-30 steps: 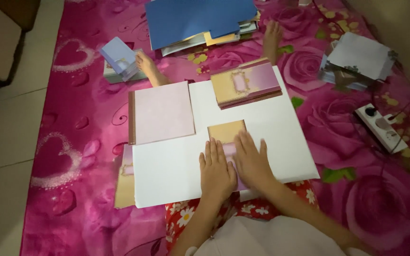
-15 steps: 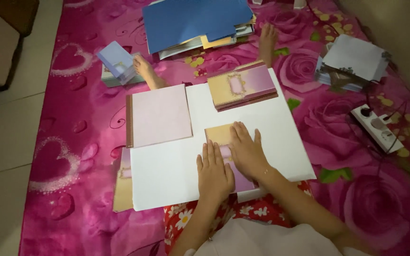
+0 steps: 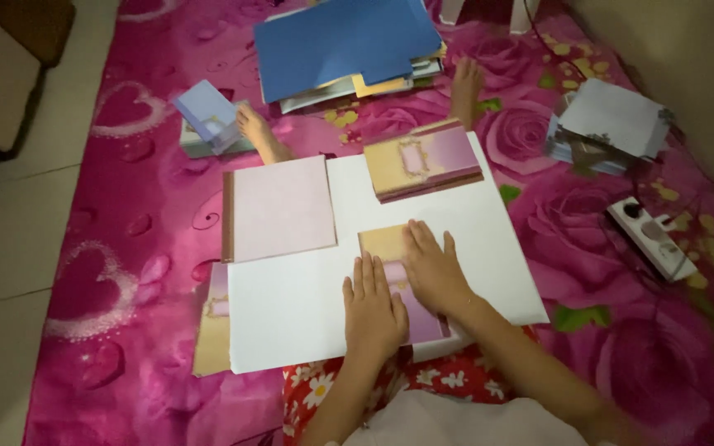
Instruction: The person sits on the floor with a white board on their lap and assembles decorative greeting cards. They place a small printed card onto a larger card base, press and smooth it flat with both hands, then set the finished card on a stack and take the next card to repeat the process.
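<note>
My left hand [image 3: 373,310] and my right hand [image 3: 434,268] lie flat, side by side, pressing down on a gold and pink card [image 3: 382,244] that rests on a large white board [image 3: 291,306] across my lap. Fingers of both hands are stretched out and close together. A stack of similar gold and pink cards [image 3: 423,158] sits at the board's far edge. A pale pink sheet pile [image 3: 278,206] lies on the board's far left corner.
My two bare feet [image 3: 254,128] [image 3: 466,83] stick out beyond the board on a pink rose-patterned mat [image 3: 142,190]. Blue folders [image 3: 340,41], a small lilac box [image 3: 207,111], white papers [image 3: 609,124] and a power strip [image 3: 650,239] lie around. Another card [image 3: 212,322] peeks from under the board.
Both hands stay pressed on the card; the right hand has slid slightly forward along it. The view has shifted a little.
</note>
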